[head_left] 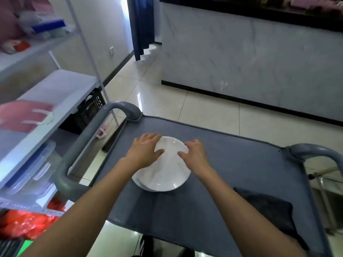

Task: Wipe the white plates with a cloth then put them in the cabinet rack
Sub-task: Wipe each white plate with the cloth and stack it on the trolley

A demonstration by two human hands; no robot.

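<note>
No writing can be read. The white plates [163,171] sit in a small stack, flat and face up, in the middle of the grey cart [232,164]. The left hand [146,151] holds the top plate's far left rim, thumb on top. The right hand [194,154] holds the far right rim the same way. A dark cloth [267,206] lies near the right arm, apart from the plates.

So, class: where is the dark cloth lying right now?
In the head view, the dark cloth lies on the grey cart top, near its right edge, right of the white plates.
</note>
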